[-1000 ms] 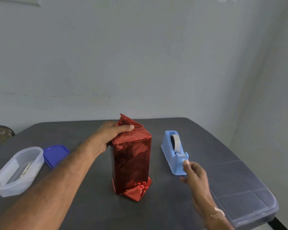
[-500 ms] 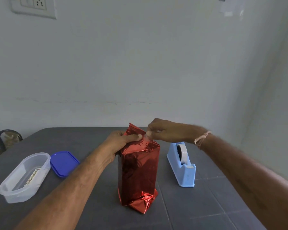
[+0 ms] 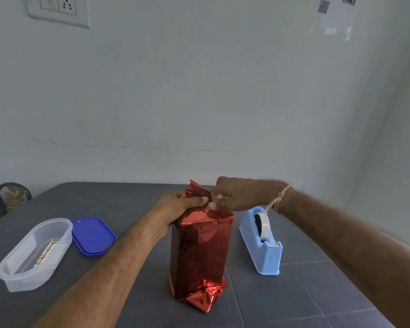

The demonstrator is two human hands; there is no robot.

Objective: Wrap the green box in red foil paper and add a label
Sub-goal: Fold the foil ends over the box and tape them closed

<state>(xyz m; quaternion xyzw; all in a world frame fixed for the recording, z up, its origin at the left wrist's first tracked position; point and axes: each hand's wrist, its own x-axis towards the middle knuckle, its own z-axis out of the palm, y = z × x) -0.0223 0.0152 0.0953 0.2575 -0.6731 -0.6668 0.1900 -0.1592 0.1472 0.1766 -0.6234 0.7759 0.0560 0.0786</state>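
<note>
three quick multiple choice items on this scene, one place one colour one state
1. Tape dispenser, relative to the wrapped box: A right B left C on top
2. Lid beside the clear tub: A red B blue C green
3. The wrapped box is: A lying flat B upright on the table C held aloft
Answers: A, it stands at the box's right; B, the lid is blue; B, its base rests on the table while left hand and right hand pinch its top fold.
</note>
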